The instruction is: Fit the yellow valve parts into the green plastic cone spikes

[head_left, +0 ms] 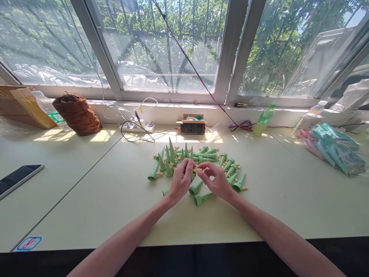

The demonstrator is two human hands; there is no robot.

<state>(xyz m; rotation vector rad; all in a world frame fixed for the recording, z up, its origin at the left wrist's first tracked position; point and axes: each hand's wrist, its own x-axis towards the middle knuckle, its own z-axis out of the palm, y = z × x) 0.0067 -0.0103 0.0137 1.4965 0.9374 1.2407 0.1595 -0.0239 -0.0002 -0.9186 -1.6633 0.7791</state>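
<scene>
Over the middle of the table, my left hand is closed around a green plastic watering spike, mostly hidden by the fingers. My right hand pinches a small yellow valve at the side of that spike. Several more green cone-shaped spikes lie or stand around both hands, many with yellow valves at their sides. One lying spike is just below the hands, and another rests to the right with its yellow piece showing. A standing spike rises behind my left hand.
Behind the pile stands a small open box. A power strip with cables lies near the windowsill. A brown cloth bag and a phone are on the left; a green bottle and plastic packets are on the right.
</scene>
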